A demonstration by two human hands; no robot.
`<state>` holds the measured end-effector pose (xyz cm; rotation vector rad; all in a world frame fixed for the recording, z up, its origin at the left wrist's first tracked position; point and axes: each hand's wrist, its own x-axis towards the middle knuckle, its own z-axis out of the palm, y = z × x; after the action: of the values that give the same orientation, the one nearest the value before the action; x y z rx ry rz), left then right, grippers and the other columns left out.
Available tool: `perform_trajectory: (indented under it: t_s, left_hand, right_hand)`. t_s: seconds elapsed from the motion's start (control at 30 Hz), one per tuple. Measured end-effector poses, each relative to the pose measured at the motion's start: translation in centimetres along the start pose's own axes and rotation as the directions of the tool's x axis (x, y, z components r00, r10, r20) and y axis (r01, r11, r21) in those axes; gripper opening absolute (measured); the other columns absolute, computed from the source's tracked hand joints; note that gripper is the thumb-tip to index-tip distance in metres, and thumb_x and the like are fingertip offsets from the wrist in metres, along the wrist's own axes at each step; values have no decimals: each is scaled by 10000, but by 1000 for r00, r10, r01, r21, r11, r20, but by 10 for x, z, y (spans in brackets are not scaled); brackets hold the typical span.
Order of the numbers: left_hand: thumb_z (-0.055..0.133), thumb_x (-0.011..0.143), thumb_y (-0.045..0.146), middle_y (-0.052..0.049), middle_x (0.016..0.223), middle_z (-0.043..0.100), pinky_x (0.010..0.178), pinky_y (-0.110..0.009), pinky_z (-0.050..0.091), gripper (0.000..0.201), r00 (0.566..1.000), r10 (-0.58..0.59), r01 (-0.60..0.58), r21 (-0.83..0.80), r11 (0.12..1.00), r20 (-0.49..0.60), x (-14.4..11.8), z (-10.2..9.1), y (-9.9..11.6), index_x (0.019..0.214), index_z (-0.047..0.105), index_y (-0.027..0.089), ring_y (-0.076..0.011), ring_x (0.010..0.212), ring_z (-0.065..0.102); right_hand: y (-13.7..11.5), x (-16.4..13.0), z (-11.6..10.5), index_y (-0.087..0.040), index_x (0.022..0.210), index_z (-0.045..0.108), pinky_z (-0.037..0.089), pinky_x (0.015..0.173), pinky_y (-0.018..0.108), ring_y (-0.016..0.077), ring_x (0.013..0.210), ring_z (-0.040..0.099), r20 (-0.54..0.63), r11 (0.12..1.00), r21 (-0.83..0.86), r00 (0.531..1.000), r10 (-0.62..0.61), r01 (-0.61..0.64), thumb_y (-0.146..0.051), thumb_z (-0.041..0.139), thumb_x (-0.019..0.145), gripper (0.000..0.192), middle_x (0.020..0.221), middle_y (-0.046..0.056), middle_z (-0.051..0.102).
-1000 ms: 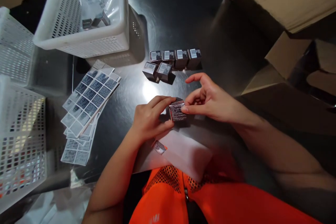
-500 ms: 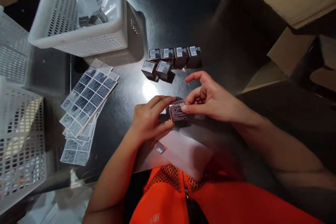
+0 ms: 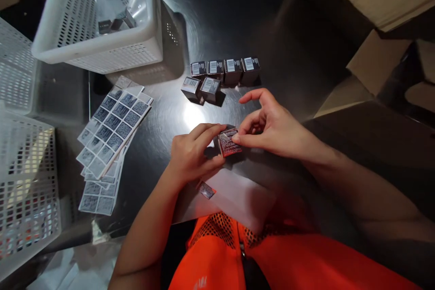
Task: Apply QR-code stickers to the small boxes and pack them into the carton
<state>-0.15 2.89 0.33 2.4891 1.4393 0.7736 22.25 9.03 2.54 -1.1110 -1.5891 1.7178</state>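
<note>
We pinch a small dark box with a printed red-and-white label (image 3: 228,142) between both hands — left hand (image 3: 192,154) gripping its side, right hand (image 3: 272,127) thumb pressing the label — above the shiny steel table (image 3: 217,18)

Person wearing bright orange vest (image 3: 217,258), mesh panel showing near collar, dark zip running down front; both forearms showing bare, no sleeves, gloves.

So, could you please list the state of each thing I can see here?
small box: held between both hands, printed side up
left hand: closed on the box
right hand: fingers pinching the box edge
six boxes: standing, barcodes up
label sheets: fanned out flat
white basket: holds a few boxes
</note>
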Motion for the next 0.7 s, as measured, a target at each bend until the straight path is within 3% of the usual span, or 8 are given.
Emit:
perform_trajectory:
  t_s: [0.23, 0.33, 0.43, 0.5, 0.57, 0.63, 0.7]
  left_hand:
    - [683, 901, 483, -79, 1152, 775, 646, -261, 541, 496, 999, 51, -51, 27, 998, -6, 0, -2, 0, 1312, 645, 208, -214, 966, 756]
    - [691, 895, 449, -74, 1149, 779, 632, -253, 534, 490, 998, 70, -70, 45, 996, 8, 0, -1, 2, 1314, 634, 201, -201, 950, 763]
    - [710, 880, 462, -66, 1118, 787, 614, -251, 520, 485, 998, 66, -65, 44, 997, -24, 1, -1, 4, 1280, 648, 196, -193, 923, 766]
    - [738, 852, 443, -57, 1102, 788, 640, -257, 525, 472, 994, -25, 30, 55, 998, -103, 2, -1, 4, 1252, 663, 204, -198, 931, 761]
    - [762, 810, 386, -47, 1089, 785, 669, -278, 532, 467, 961, -175, 198, 87, 976, -216, 2, -1, 3, 1236, 673, 218, -206, 916, 751]
    - [769, 765, 335, -44, 1088, 778, 696, -313, 539, 484, 894, -324, 373, 113, 921, -309, 3, -2, -1, 1228, 678, 230, -226, 909, 738]
    - [768, 732, 304, -49, 1095, 770, 743, -356, 551, 494, 823, -442, 507, 112, 854, -357, 4, -2, -6, 1215, 685, 239, -257, 940, 727]
  right_hand:
    - [1, -4, 3, -268, 1157, 417, 488, 557, 268, 156, 566, 653, -49, 996, -74, 997, -53, 49, -291, 854, 707, 628, 650, -81, 685]
    - [2, -3, 3, -279, 1173, 437, 483, 592, 300, 165, 569, 642, -86, 978, -200, 993, -84, 65, -342, 849, 749, 594, 635, -88, 664]
    - [3, -1, -1, -279, 1141, 470, 387, 550, 287, 138, 522, 537, -191, 927, -372, 973, -130, 51, -385, 903, 701, 626, 583, -117, 549]
    - [4, 0, -4, -273, 1113, 498, 373, 553, 287, 134, 549, 519, -290, 898, -431, 929, -229, 87, -407, 925, 684, 621, 619, -107, 511]
    - [4, -2, -4, -271, 1109, 521, 408, 564, 287, 154, 649, 584, -327, 877, -450, 882, -339, 170, -419, 910, 722, 568, 723, -68, 569]
    - [5, -8, 1, -270, 1116, 539, 445, 569, 284, 170, 752, 644, -254, 832, -479, 863, -436, 279, -417, 880, 778, 502, 835, -32, 640]
    - [6, -14, 10, -260, 1115, 555, 489, 610, 290, 172, 788, 673, -61, 733, -530, 843, -535, 427, -402, 846, 831, 431, 899, -14, 686]
